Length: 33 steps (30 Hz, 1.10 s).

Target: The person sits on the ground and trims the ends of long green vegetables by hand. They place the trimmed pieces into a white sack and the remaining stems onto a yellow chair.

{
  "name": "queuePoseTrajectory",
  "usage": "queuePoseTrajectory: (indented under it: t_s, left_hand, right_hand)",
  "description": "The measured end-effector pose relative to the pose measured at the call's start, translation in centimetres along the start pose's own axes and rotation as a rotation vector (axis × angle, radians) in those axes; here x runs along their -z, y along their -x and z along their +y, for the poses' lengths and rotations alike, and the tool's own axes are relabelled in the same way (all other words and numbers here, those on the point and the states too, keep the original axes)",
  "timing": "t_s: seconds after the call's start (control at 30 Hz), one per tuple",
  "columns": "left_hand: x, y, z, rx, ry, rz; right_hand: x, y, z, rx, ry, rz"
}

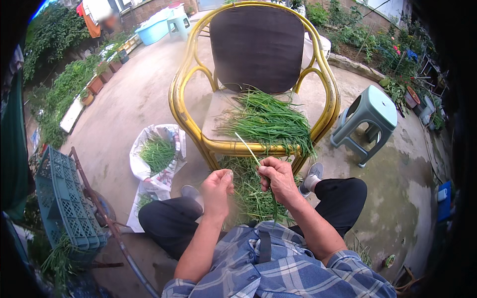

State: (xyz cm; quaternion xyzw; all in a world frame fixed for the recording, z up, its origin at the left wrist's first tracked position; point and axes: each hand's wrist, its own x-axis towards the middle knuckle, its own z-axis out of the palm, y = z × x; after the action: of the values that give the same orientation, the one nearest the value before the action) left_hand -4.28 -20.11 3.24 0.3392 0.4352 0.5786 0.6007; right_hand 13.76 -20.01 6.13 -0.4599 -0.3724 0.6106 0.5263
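Note:
My right hand (277, 177) is closed on a few green leafy stalks, probably chives; one pale stem (247, 149) sticks out up and to the left, and the green ends hang below the fist. To its left, my left hand (220, 190) is raised with thumb and fingertips together; whether something small is between them I cannot tell. Beyond both hands a heap of long green chive-like leaves (272, 117) lies on the seat of a yellow cane armchair (238, 148), partly hanging over its front edge. More loose greens (253, 186) lie on the ground under the hands.
A white sack (139, 167) with cut greens (157, 152) stands left of the chair. Farther left are a green plastic crate (70, 201) and a rusty metal bar (111, 223). A grey-blue plastic stool (380, 108) stands to the right. Potted plants (95, 85) line the left side.

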Motion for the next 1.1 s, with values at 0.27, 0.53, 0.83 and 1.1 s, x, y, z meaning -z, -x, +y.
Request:
queuePoseTrajectory:
  t_s: [0.27,0.53,0.83,1.1]
  left_hand:
    - [-1.5,0.8,-0.4,-0.063,-0.056,0.011]
    - [0.5,1.0,0.0,0.136,0.014,-0.203]
    - [0.4,0.5,-1.2,0.14,-0.077,-0.048]
    - [0.0,0.5,-2.0,0.227,-0.017,-0.079]
  right_hand:
    - [-2.8,0.8,-0.2,0.022,0.163,-0.145]
    - [1.2,-2.1,3.6,0.319,0.856,0.196]
    - [2.5,-1.9,3.8,-0.072,0.337,-0.045]
    - [0.0,0.0,2.2,0.174,0.324,-0.44]
